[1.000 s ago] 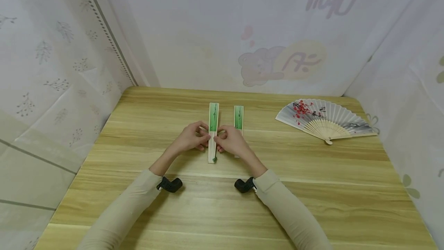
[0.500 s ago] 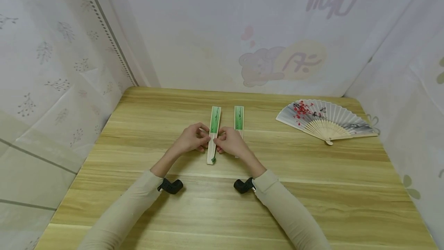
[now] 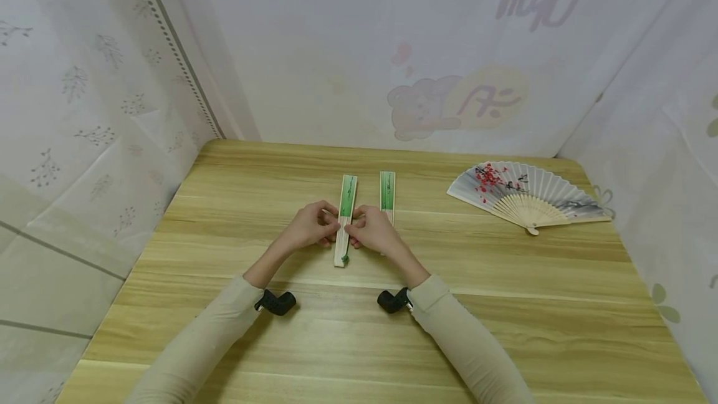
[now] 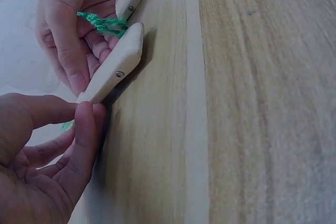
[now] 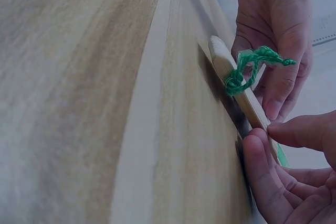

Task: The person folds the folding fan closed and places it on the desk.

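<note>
A folded green fan (image 3: 348, 197) with pale ribs stands between the two hands, slightly tilted to the right at its top. My left hand (image 3: 311, 226) pinches its left edge between thumb and fingers. From the other side, my right hand (image 3: 374, 229) pinches the right edge. In the left wrist view the rib end (image 4: 119, 64) shows a metal rivet, and a shadow lies beneath it on the table. A green cord (image 5: 234, 83) hangs at that end in the right wrist view. Behind my right hand lies a second folded green fan (image 3: 387, 191), partly hidden.
On the right of the wooden table (image 3: 336, 341) lies an opened grey-white fan (image 3: 527, 195) with red blossoms. Patterned cloth (image 3: 314, 48) hangs behind the table and at both sides. Black wrist devices (image 3: 276, 302) sit at both cuffs.
The held fan's top has come down and tipped slightly to the right, while its lower end has shifted a little left. Both hands keep their grip, nearly in place.
</note>
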`<state>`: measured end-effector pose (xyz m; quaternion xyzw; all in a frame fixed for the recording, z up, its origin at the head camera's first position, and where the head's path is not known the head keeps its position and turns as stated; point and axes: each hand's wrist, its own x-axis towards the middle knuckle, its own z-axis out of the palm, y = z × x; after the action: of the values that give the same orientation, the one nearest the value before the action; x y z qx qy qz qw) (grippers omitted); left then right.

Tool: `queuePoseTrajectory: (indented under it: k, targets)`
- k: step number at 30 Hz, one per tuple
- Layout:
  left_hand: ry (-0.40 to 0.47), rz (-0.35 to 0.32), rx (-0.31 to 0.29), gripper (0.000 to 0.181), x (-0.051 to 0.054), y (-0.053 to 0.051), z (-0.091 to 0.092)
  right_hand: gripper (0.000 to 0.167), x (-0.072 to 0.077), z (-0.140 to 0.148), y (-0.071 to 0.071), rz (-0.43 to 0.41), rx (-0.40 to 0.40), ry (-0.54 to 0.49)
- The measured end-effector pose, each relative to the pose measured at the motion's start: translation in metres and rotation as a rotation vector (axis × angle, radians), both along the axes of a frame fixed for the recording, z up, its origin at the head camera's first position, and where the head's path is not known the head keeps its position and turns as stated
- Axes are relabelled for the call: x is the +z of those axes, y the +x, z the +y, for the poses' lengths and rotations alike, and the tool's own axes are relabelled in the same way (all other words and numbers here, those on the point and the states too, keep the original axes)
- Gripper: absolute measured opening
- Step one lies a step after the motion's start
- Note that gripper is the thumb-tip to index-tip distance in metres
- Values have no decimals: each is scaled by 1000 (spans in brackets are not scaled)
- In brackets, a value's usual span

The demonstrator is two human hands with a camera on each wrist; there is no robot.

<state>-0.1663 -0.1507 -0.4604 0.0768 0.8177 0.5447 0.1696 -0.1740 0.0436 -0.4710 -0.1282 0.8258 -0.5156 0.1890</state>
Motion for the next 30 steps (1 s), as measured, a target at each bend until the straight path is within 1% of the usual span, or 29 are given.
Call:
queuePoseTrajectory:
  k: [9,16,20,24,26,28,30]
  targets:
    - [-16,9,3,30,-2,0,0,39,0,0,0,-4,-16,5]
    - [-31,20,5,30,0,2,-2,36,-2,1,1,-12,-20,-22]
    - [-49,42,8,28,1,2,-4,34,-1,3,1,-20,-19,-52]
    - [-67,59,17,26,2,1,-6,29,-1,7,1,-42,-7,-110]
    - [-71,66,19,25,2,0,-7,28,-1,9,0,-27,7,-119]
    - [-86,84,17,24,3,0,-7,28,-2,12,-1,8,22,-114]
    - [-100,112,1,24,5,-1,-7,28,-2,15,-2,40,28,-101]
